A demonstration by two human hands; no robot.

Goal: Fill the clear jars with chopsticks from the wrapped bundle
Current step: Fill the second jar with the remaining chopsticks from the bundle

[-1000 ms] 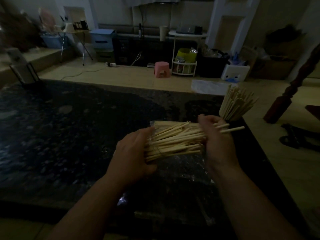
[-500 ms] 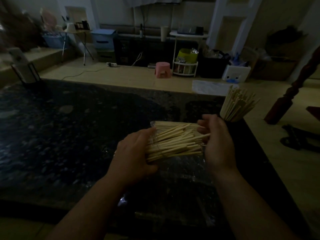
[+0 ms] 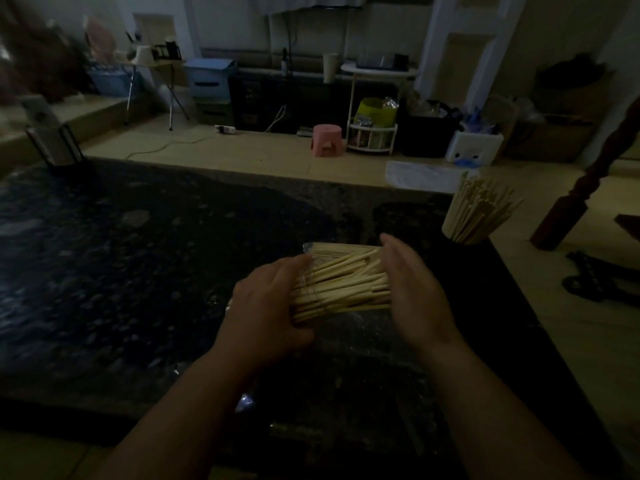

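Note:
A bundle of pale wooden chopsticks (image 3: 341, 284) in clear plastic wrap lies crosswise above the dark stone counter (image 3: 138, 271). My left hand (image 3: 268, 308) grips the bundle's left end, fingers curled round it. My right hand (image 3: 412, 289) presses flat against the chopsticks' right ends, fingers straight. A jar (image 3: 465, 233), barely visible in the dim light, stands at the counter's far right corner with several chopsticks (image 3: 479, 209) fanning out of its top.
Crumpled clear wrap (image 3: 363, 337) lies on the counter below the bundle. A dark stand (image 3: 55, 147) sits at the counter's far left. The counter's right edge drops to a tiled floor. A pink stool (image 3: 325, 140) and shelves stand far behind.
My right hand let go of the chopsticks it had pulled out to the right, flattened, and pushed the protruding ends back flush with the bundle. The left hand kept its grip.

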